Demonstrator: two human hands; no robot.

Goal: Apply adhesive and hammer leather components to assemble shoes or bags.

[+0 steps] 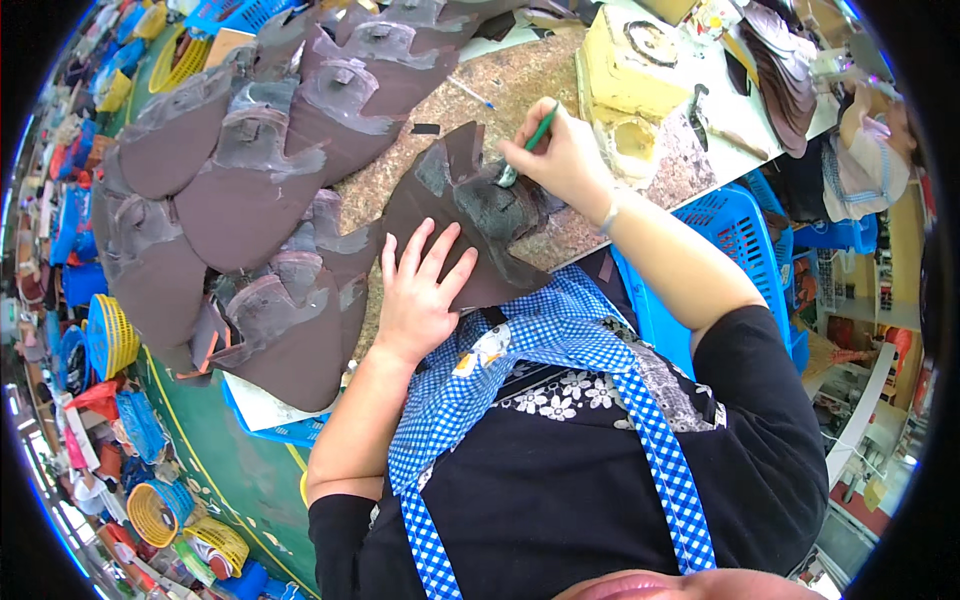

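Note:
A dark brown, flat shoe-upper piece lies in front of me at the near edge of the table. My left hand rests flat on its left part, fingers spread. In my right hand is a brush with a green handle. The brush tip touches the blackish, wet-looking patch on the piece. Left of this piece, several similar brown uppers overlap in a spread pile, with greyish coated areas along their cut edges.
Beyond my right hand stands a yellowish, glue-crusted block with a small pot beside it. Another brush and a pen lie on the stained table. A blue plastic crate sits below the table's right edge.

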